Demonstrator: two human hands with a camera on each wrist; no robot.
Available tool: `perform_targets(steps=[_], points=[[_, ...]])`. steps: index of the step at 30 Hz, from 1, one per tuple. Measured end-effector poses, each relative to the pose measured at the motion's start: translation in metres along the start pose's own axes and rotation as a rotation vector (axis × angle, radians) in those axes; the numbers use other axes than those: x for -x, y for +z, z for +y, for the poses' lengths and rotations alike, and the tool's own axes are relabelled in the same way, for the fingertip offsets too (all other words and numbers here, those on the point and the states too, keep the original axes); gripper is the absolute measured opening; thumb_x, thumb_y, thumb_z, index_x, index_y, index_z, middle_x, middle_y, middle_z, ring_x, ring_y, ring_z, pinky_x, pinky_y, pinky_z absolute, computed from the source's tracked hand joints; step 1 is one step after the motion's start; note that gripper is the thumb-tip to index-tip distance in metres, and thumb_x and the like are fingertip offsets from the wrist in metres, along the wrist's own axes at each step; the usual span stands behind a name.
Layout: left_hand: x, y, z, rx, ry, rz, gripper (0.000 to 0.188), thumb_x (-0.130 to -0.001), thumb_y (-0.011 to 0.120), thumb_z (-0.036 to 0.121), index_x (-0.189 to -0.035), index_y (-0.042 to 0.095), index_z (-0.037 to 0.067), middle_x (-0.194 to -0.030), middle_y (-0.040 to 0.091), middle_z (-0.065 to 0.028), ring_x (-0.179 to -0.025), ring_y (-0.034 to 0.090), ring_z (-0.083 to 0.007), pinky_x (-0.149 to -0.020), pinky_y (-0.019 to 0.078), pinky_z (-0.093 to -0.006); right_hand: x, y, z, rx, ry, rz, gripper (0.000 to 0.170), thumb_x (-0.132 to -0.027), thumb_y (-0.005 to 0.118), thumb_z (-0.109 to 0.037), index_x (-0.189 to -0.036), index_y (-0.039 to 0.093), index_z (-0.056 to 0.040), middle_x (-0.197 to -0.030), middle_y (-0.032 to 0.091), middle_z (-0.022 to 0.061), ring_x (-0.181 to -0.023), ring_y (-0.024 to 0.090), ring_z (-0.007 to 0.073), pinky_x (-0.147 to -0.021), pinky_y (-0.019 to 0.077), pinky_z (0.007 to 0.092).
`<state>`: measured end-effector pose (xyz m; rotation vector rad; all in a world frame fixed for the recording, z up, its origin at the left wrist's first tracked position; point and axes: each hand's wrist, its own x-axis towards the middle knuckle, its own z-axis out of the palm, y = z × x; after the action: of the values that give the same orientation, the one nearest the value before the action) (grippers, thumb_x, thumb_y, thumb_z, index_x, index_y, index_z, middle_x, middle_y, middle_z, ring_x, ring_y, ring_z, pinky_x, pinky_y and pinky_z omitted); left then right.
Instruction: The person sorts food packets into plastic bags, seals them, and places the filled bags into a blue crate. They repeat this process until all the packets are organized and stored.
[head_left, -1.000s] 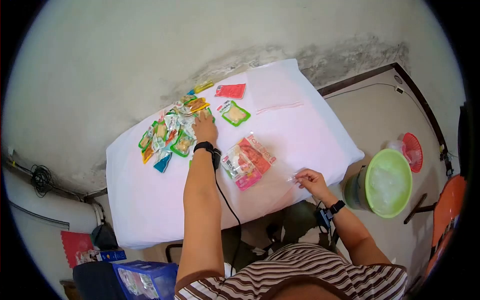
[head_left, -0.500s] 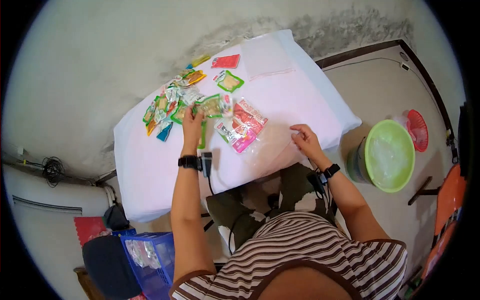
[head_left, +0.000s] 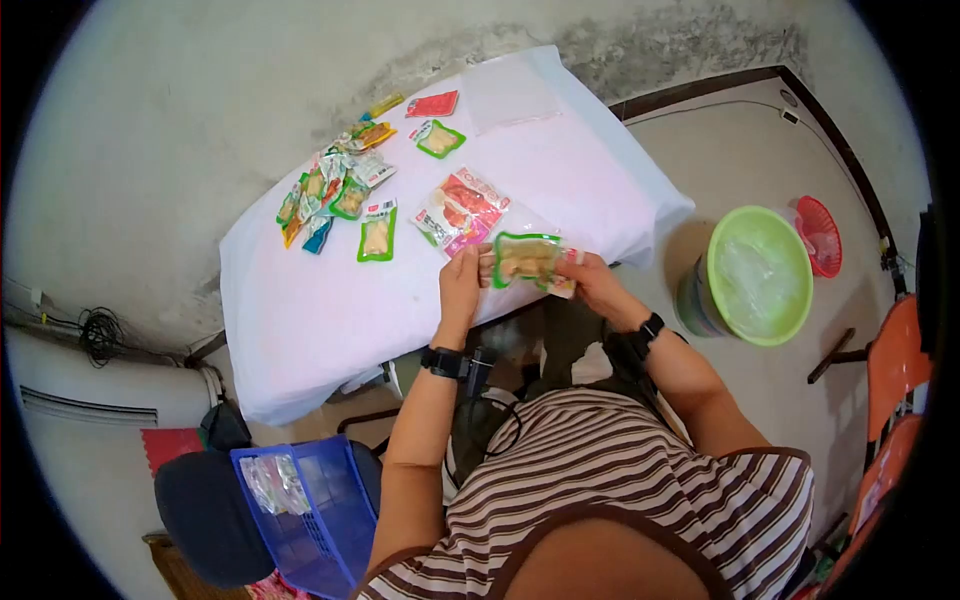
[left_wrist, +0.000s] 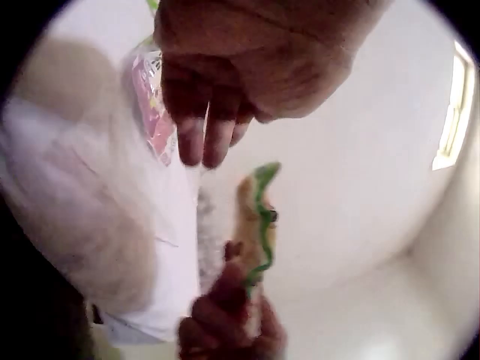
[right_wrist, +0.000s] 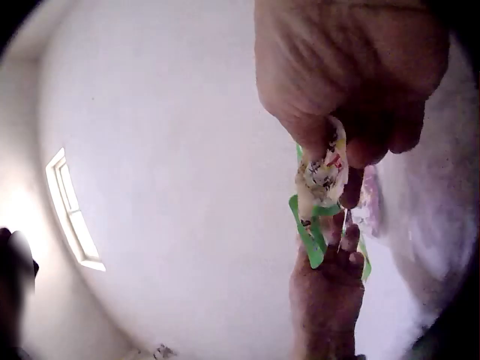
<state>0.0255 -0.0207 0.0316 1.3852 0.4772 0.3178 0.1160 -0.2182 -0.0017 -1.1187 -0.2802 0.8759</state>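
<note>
In the head view, a green-edged snack packet [head_left: 528, 256] with pale food showing through is held off the tabletop. My right hand [head_left: 598, 287] pinches its printed white end between thumb and fingers. Close to its other end is my left hand [head_left: 462, 290]. Seen from the left wrist, the left hand's fingers [left_wrist: 219, 135] are straight, with a gap between them and the packet. Behind the held packet lies a clear bag [head_left: 462, 210] with red and pink printing. Another green-edged packet [head_left: 377, 235] is on the white cloth, left of that bag.
A pile of snack packets [head_left: 335, 185] covers the table's back left. A red packet [head_left: 433, 104] and a green-edged one [head_left: 438, 139] lie further back. A green bucket [head_left: 715, 285] and a red basket [head_left: 822, 235] stand at right. A blue crate [head_left: 330, 510] is at lower left.
My left hand has brought the green-edged packet from the pile toward the body and right. The right hand, which was by the clear bag's edge, now pinches that packet.
</note>
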Motion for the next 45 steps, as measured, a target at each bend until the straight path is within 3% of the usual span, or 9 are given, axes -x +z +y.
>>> perform_targets(steps=[3, 5, 9, 15, 23, 29, 31, 38, 45], points=[[0.011, 0.012, -0.004, -0.496, 0.238, 0.082, 0.033, -0.085, 0.059, 0.024, -0.106, 0.056, -0.002, -0.088, 0.063, -0.0120, -0.076, 0.059, -0.0206, -0.067, 0.0458, -0.0290, 0.024, -0.036, 0.013, -0.159, -0.072, 0.107, 0.022, -0.087, 0.057, -0.021, -0.099, 0.061, -0.0026, -0.083, 0.064, 0.0028, -0.066, 0.059, 0.0088, -0.052, 0.0453, 0.0207], [0.017, 0.021, 0.001, -1.309, 0.810, 0.069, 0.047, -0.075, 0.069, 0.023, -0.112, 0.051, 0.000, -0.098, 0.058, -0.0138, -0.088, 0.055, -0.0277, -0.068, 0.0460, -0.0333, 0.038, -0.058, 0.018, -0.210, -0.106, 0.175, 0.021, -0.088, 0.056, -0.019, -0.100, 0.060, -0.0022, -0.084, 0.064, 0.0036, -0.065, 0.060, 0.0092, -0.052, 0.0460, 0.0206], [0.007, 0.028, -0.015, -1.298, 0.611, 0.051, 0.035, -0.074, 0.067, 0.019, -0.103, 0.055, 0.005, -0.093, 0.055, -0.0147, -0.089, 0.054, -0.0331, -0.072, 0.0453, -0.0404, 0.058, -0.053, 0.001, -0.229, -0.070, 0.266, 0.021, -0.087, 0.056, -0.020, -0.100, 0.060, -0.0034, -0.080, 0.065, 0.0031, -0.060, 0.059, 0.0067, -0.049, 0.0462, 0.0185], [-0.001, 0.025, -0.009, -1.177, 0.709, 0.168, 0.006, -0.079, 0.057, 0.010, -0.083, 0.059, 0.007, -0.074, 0.053, -0.0110, -0.073, 0.056, -0.0289, -0.059, 0.0468, -0.0390, 0.037, -0.045, 0.016, 0.101, 0.151, 0.117, 0.023, -0.088, 0.056, -0.022, -0.103, 0.059, -0.0050, -0.084, 0.064, 0.0011, -0.067, 0.059, 0.0079, -0.056, 0.0481, 0.0215], [-0.003, 0.024, 0.011, -1.217, 0.800, 0.159, 0.011, -0.080, 0.058, 0.009, -0.091, 0.060, 0.007, -0.082, 0.057, -0.0101, -0.073, 0.058, -0.0292, -0.060, 0.0474, -0.0383, -0.015, 0.020, 0.017, -0.099, 0.034, 0.112, 0.021, -0.087, 0.057, -0.025, -0.089, 0.062, -0.0044, -0.073, 0.061, 0.0013, -0.050, 0.050, 0.0082, -0.045, 0.0421, 0.0221], [-0.009, 0.005, 0.004, -0.926, 0.705, 0.248, 0.010, -0.080, 0.056, 0.011, -0.089, 0.058, 0.005, -0.084, 0.059, -0.0136, -0.077, 0.058, -0.0328, -0.062, 0.0471, -0.0393, 0.032, -0.018, -0.009, -0.100, -0.094, 0.224, 0.022, -0.087, 0.054, -0.020, -0.098, 0.059, -0.0013, -0.078, 0.063, 0.0060, -0.059, 0.058, 0.0113, -0.049, 0.0470, 0.0235], [-0.006, 0.009, 0.008, -0.935, 0.420, 0.130, 0.014, -0.080, 0.057, 0.011, -0.091, 0.057, 0.004, -0.086, 0.061, -0.0160, -0.078, 0.058, -0.0346, -0.065, 0.0470, -0.0403, 0.045, -0.011, -0.022, -0.211, -0.139, 0.229, 0.021, -0.088, 0.053, -0.020, -0.096, 0.059, -0.0017, -0.077, 0.063, 0.0054, -0.061, 0.059, 0.0118, -0.050, 0.0468, 0.0231], [-0.001, 0.023, -0.018, -1.208, 0.285, 0.021, 0.025, -0.074, 0.066, 0.015, -0.095, 0.054, 0.006, -0.087, 0.058, -0.0127, -0.084, 0.057, -0.0315, -0.068, 0.0466, -0.0408, 0.032, -0.005, -0.012, -0.163, -0.202, 0.190, 0.020, -0.089, 0.053, -0.021, -0.094, 0.060, -0.0030, -0.075, 0.063, 0.0038, -0.059, 0.059, 0.0122, -0.049, 0.0460, 0.0220], [-0.004, 0.019, -0.036, -1.377, 0.516, 0.081, 0.026, -0.074, 0.068, 0.020, -0.091, 0.054, 0.007, -0.085, 0.059, -0.0119, -0.078, 0.058, -0.0301, -0.066, 0.0464, -0.0401, 0.033, 0.001, -0.003, -0.152, -0.095, 0.191, 0.019, -0.089, 0.055, -0.024, -0.095, 0.061, -0.0064, -0.077, 0.064, 0.0037, -0.061, 0.062, 0.0127, -0.051, 0.0478, 0.0219]])
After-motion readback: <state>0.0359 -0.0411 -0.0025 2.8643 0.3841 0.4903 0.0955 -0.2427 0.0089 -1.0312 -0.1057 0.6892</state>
